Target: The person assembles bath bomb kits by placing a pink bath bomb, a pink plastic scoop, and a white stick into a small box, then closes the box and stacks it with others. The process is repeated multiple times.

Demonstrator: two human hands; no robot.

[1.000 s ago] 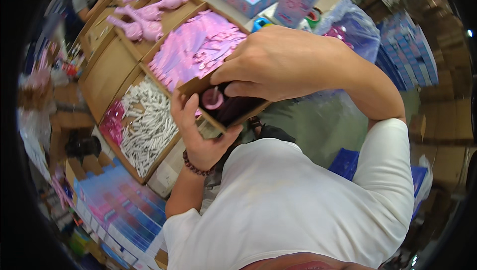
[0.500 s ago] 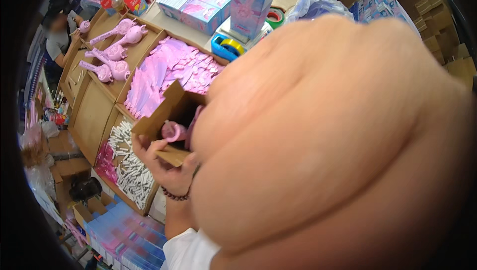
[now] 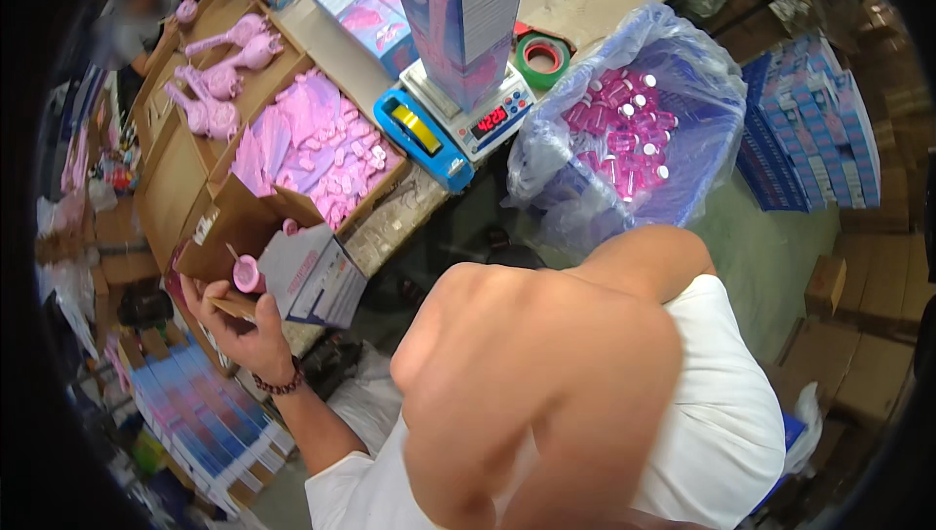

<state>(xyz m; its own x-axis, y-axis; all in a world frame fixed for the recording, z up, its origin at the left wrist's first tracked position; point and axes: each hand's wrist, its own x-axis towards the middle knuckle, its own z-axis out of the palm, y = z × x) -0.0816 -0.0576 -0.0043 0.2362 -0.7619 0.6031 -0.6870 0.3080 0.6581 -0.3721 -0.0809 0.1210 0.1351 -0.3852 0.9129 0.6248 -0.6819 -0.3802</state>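
Observation:
My left hand, a beaded bracelet at its wrist, grips the near edge and flap of an open carton. The carton is brown inside, with a pale printed outer side. Within its mouth shows a round pink plastic piece with a thin stick at its top; most of the contents stay hidden. My right arm is folded back toward me. The right hand looms large and blurred close to the camera, its fingers not readable.
Beyond the carton lie a tray of pink parts and pink bubble wands. A printed box stands on a scale beside a tape dispenser. A lined bin holds pink bottles. A person sits far left.
My right hand and arm have drawn back from over the table, uncovering the bin and scale. The left hand and carton now appear lower and farther left as the view has shifted.

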